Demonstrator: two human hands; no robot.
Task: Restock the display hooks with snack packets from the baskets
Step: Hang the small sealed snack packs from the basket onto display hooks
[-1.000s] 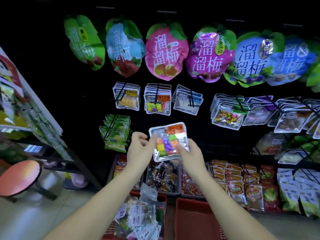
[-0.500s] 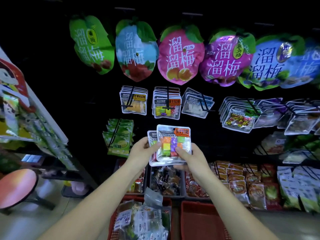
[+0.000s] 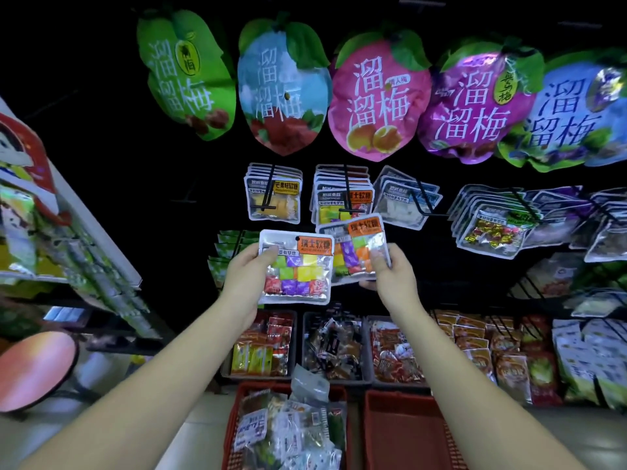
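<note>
Both arms reach up and forward. The left hand (image 3: 244,279) holds a soft-candy packet (image 3: 298,269) upright by its left edge, thumb on the front, grip closed on it. The right hand (image 3: 393,279) pinches a second candy packet (image 3: 359,249) (tilted, its left side tucked behind the first) by its right edge. Below the grips sits a red basket (image 3: 252,388) of mixed packets. Just above and beyond the right grip, matching packets (image 3: 339,212) hang on a display hook (image 3: 347,188).
</note>
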